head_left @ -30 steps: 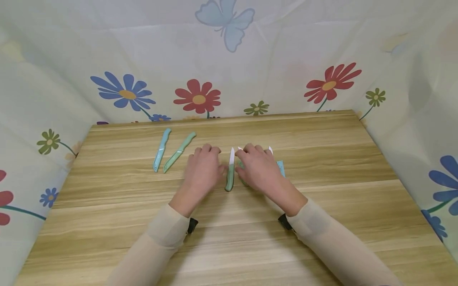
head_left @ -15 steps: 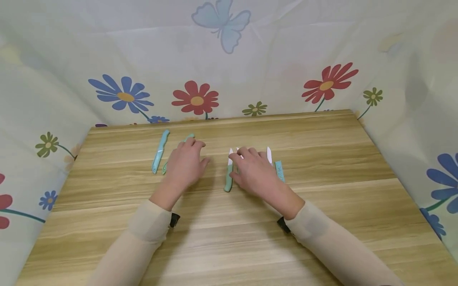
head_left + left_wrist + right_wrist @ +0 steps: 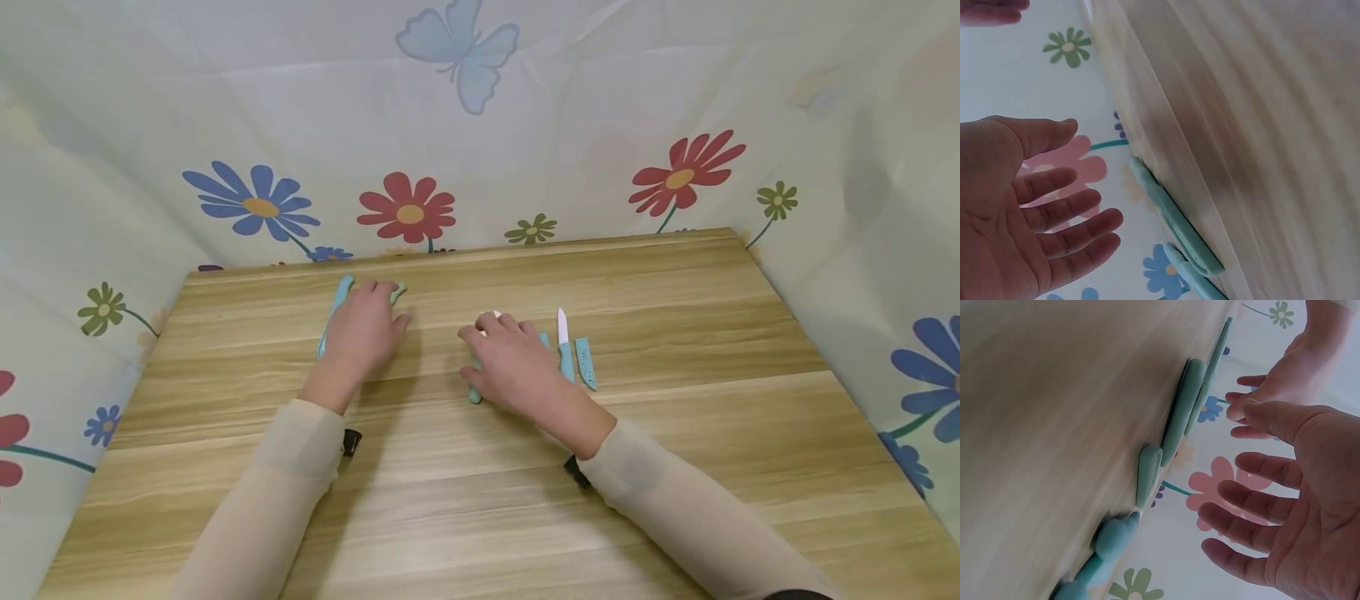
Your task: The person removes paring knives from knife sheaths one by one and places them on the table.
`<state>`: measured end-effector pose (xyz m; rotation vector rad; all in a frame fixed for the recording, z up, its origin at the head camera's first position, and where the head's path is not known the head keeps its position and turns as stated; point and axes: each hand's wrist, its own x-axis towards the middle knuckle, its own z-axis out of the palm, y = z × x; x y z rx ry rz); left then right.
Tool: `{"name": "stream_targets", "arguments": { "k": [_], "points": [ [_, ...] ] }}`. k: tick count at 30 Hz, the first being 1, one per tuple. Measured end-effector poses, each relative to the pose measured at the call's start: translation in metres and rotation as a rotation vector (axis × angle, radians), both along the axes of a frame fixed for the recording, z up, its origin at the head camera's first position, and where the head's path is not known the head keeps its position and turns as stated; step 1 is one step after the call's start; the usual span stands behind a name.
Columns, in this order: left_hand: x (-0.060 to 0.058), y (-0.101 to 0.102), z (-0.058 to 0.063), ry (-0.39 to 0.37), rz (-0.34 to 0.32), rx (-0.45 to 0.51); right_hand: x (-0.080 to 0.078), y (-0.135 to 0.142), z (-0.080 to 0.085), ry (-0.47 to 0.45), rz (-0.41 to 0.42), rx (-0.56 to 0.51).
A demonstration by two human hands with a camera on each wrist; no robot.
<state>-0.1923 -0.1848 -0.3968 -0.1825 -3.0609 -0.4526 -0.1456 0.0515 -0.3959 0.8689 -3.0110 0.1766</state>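
My left hand [image 3: 363, 329] hovers at the left over a green knife [image 3: 398, 292] in its sheath and a blue sheathed knife [image 3: 345, 285], hiding much of both. Its fingers are spread and hold nothing in the left wrist view, where the green knife [image 3: 1182, 228] lies below them. Near the middle, my right hand [image 3: 517, 362] hovers over a green-handled knife [image 3: 475, 397] with a white blade, mostly hidden. In the right wrist view that hand [image 3: 1310, 512] has loosely extended fingers with nothing in them, and a green handle [image 3: 1185, 412] and green sheath [image 3: 1149, 475] lie on the table.
Right of my right hand lie a blue knife [image 3: 566, 358] with a bare white blade and a blue sheath [image 3: 586, 362]. Another blue piece [image 3: 544, 339] shows beside the fingers. Flowered cloth [image 3: 585, 125] hangs around the wooden table [image 3: 465, 517] at the back and sides.
My left hand has moved left from beside the bare green knife to over the two sheathed knives. My right hand has shifted left over the green knife, uncovering the blue knife and sheath.
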Motion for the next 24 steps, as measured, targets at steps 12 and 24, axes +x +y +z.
{"name": "stream_targets", "arguments": {
  "k": [12, 24],
  "points": [
    [-0.035, -0.008, -0.007, -0.067, 0.018, -0.036, 0.000, -0.010, -0.007, 0.037, 0.045, -0.034],
    [-0.064, -0.007, -0.013, -0.165, 0.045, -0.088, 0.001, -0.015, -0.006, 0.024, 0.045, -0.016]
  ]
}}
